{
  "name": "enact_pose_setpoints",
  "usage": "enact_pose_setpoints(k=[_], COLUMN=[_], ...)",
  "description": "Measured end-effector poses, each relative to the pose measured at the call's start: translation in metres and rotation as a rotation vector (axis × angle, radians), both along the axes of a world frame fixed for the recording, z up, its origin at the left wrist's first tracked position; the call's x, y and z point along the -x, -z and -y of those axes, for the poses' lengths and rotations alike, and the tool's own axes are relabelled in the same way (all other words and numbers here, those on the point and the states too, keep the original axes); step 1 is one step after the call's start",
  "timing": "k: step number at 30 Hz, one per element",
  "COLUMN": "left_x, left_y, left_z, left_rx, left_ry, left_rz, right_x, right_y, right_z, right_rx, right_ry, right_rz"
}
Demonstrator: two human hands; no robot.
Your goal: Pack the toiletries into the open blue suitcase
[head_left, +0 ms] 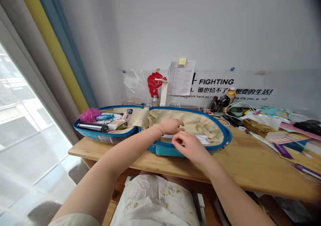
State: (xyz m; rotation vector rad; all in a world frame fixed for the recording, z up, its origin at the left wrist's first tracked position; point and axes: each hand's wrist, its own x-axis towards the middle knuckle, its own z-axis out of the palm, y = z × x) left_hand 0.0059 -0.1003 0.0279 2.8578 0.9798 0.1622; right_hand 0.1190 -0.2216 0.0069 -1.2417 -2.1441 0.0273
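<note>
A blue suitcase [173, 151] with beige lining lies spread open on the wooden desk. My left hand [171, 126] reaches over its right half, fingers apart and stretched to the right, with no object visible in them. Closer to me, my right hand [190, 144] is above the front rim, its fingers curled in. Whatever those fingers may hold is hidden. Partly behind the hands, a white sheet [202, 139] lies in the same half. The left half holds a pink bath puff [90, 115], a black cylinder [92, 127], a blue-and-white tube [105, 117] and other small packs.
On the right of the desk [250, 165] are papers, a brown pouch [257, 127], a purple pen [308, 171] and cables. A yellow-labelled bottle [229, 96] and a white lamp [164, 93] stand by the wall. Curtains [54, 45] hang at the left.
</note>
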Motion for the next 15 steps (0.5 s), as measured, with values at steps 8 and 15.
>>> enact_pose_setpoints(k=[8,15], left_x=[0.084,0.235], left_y=[-0.031,-0.046], left_z=[0.017,0.013], left_rx=[0.012,-0.221], left_ry=[-0.143,-0.440], left_rz=[0.258,-0.144], right_x=[-0.079,-0.118], right_y=[0.056,0.099], right_z=[0.005,0.008], right_rx=[-0.542,-0.620], right_ry=[0.401,0.397], right_rz=[0.006,-0.070])
